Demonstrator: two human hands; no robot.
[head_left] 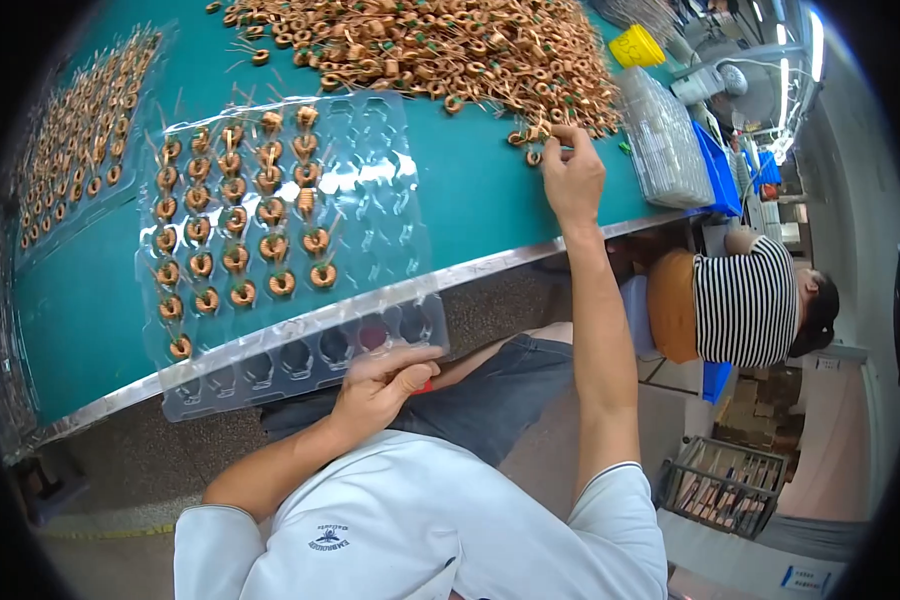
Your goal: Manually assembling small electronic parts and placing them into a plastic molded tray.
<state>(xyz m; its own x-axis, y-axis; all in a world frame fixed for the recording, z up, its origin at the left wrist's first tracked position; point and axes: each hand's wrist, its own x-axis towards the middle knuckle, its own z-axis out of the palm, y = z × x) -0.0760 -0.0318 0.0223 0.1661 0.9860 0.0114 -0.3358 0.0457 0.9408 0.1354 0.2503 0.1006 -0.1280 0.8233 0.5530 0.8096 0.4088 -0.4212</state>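
Note:
My right hand (575, 178) reaches over the green table to the near edge of a big pile of copper-wound ring coils (440, 45). Its thumb and fingers are pinched at a coil (533, 132) there, beside a few loose ones. Below the table edge, my left hand (382, 392) is closed in front of my body, with a bit of a red object (423, 387) showing by the thumb; the rest is hidden. Nearest it is a clear plastic tray (395, 240) with round pockets, overhanging the table edge. Coils fill its left columns; the pockets on the right hold none.
Another tray full of coils (90, 130) lies at the far left. Stacked clear trays (660, 140), a blue bin (715, 165) and a yellow container (635, 47) stand at the right. A person in a striped top (750, 305) sits beyond them. A metal edge (490, 265) borders the table.

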